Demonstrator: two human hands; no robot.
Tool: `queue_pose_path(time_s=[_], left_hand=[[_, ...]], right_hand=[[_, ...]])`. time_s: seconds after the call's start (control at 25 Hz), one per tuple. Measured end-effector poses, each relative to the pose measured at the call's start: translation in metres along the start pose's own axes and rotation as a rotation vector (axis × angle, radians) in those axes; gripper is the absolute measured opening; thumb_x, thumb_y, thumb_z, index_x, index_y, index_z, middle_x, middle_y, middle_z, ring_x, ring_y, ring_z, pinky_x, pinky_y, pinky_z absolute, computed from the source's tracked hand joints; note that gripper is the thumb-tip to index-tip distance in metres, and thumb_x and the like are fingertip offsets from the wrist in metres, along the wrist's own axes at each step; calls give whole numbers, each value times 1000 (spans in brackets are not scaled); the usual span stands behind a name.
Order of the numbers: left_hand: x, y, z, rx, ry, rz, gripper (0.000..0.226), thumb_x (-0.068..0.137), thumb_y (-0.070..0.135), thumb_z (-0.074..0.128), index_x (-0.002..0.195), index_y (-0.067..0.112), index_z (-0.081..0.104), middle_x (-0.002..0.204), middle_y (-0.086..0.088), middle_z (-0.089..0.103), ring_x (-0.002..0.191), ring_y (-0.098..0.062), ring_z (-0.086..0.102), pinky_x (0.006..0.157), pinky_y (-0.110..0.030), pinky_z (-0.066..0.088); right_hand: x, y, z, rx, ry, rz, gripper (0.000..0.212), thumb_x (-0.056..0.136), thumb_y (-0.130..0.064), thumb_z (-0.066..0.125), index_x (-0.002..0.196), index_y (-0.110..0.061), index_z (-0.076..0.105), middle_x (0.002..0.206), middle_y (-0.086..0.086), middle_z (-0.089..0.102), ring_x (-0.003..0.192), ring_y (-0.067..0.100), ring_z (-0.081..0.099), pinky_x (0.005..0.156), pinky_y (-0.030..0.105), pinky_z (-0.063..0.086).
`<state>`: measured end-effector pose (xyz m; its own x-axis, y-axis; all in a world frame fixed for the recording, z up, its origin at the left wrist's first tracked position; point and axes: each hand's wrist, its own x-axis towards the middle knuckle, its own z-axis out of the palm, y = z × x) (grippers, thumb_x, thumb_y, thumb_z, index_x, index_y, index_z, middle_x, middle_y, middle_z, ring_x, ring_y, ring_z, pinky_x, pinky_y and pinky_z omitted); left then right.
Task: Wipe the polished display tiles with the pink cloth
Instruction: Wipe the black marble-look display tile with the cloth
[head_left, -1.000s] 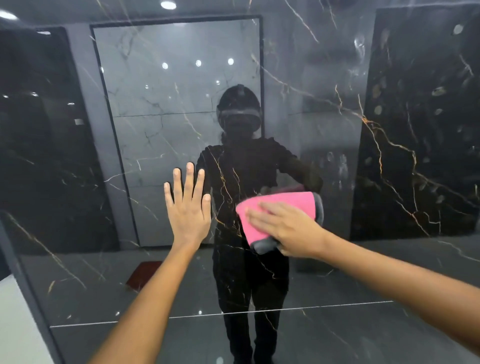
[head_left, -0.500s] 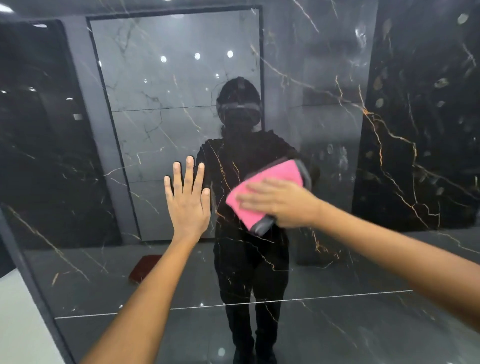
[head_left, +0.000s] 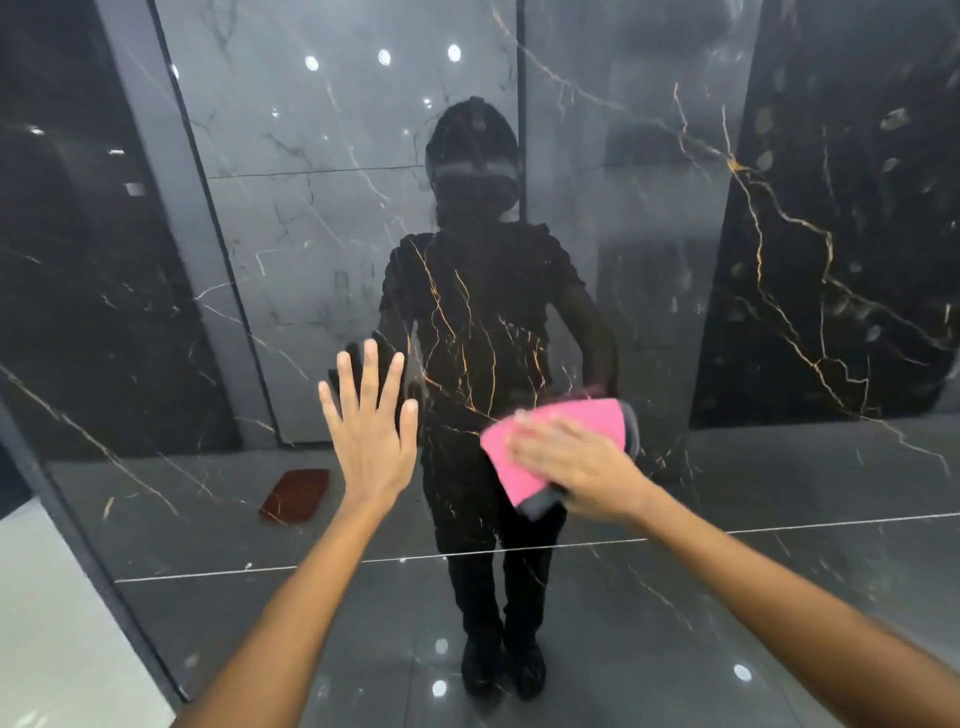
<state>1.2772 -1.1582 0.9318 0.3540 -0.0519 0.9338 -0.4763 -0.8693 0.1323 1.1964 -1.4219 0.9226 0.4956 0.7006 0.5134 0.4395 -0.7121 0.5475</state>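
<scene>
i logged this moment from the remote station. the left hand (head_left: 371, 436) lay flat against the polished display tile (head_left: 779, 270), fingers straight and spread, gripping nothing; i judged it was placed there as a brace, to steady the body while the other arm worked. the right hand (head_left: 576, 467) pressed the pink cloth (head_left: 566, 431) against the same tile, just right of the left hand and apart from it. its fingers lay extended over the cloth rather than curled round it, so the grip was an open, flat press, which suits spreading pressure across the fold. the cloth was folded into a pad with a grey backing showing at its right and lower edges; the fold likely gave a thicker, firmer wiping face.

the cloth sat in the middle of the tile face, a little above the thin horizontal joint line (head_left: 779, 525), with no edge of the tile close by. the hand was slightly blurred, which i took as a wiping stroke under way. the glossy surface carried gold veining and reflections of the person and ceiling lights. i could not tell from the reflections which areas were already clean.
</scene>
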Motion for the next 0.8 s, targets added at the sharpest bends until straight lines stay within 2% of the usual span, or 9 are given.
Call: queue_pose_path(time_s=[0.08,0.16,0.2,0.28,0.4,0.48,0.6,0.64,0.8], left_hand=[[-23,-14,10,52,-46,-15,57,100,31,30,154,24,13,161,0,10,150,-19,-10,119,-48,-4],[-24,-24,19,83,-49,0,61,100,30,30,156,27,5,162,1,7,149,-19,-13,118,-47,-8],[-22,-25,21,93,-37,20,62,100,30,30,156,29,2,162,2,5,149,-19,-14,118,-46,-10],[-23,-27,24,112,-14,50,62,101,32,28,156,32,-1,164,4,-6,149,-19,-14,118,-46,-10],[-27,-30,26,99,-18,55,57,103,35,21,156,32,-2,162,9,-13,149,-20,-13,119,-47,-10],[-28,-29,28,90,0,52,55,104,36,18,156,31,-1,163,10,-12,150,-20,-13,119,-47,-9],[-26,-32,29,57,35,88,58,102,33,23,156,32,3,163,11,-10,150,-19,-11,119,-46,-8],[-26,-33,27,45,33,105,59,101,32,25,156,32,3,163,12,-9,150,-18,-11,119,-45,-8],[-26,-34,22,64,-14,107,58,100,29,27,156,27,11,163,-4,9,149,-25,-3,118,-44,-11]], right_hand=[[49,23,-25,192,340,425,72,63,5,70,133,-4,55,141,14,50,144,22,22,119,36,10],[84,22,-31,245,475,589,63,72,9,62,133,-2,53,141,14,50,142,22,26,119,35,13],[84,9,-18,186,451,492,63,72,11,56,134,-1,52,141,14,50,141,21,28,120,35,13],[48,-44,35,109,154,121,62,71,8,48,132,-3,54,140,12,52,136,23,39,120,31,11],[-28,-86,69,-9,-264,-340,56,72,-14,76,126,-14,63,135,0,58,128,16,51,117,29,16],[-22,-62,62,67,-172,-261,51,78,-8,68,128,-11,61,136,4,57,128,20,50,118,30,13],[40,-30,31,121,133,250,63,77,3,38,137,-7,49,142,9,50,137,26,37,119,35,11],[53,-37,27,62,154,272,65,75,3,37,139,-8,48,144,8,48,138,24,35,119,36,12],[12,-112,83,-124,-310,-349,62,79,-14,68,138,-15,50,146,1,46,136,14,41,118,36,2]])
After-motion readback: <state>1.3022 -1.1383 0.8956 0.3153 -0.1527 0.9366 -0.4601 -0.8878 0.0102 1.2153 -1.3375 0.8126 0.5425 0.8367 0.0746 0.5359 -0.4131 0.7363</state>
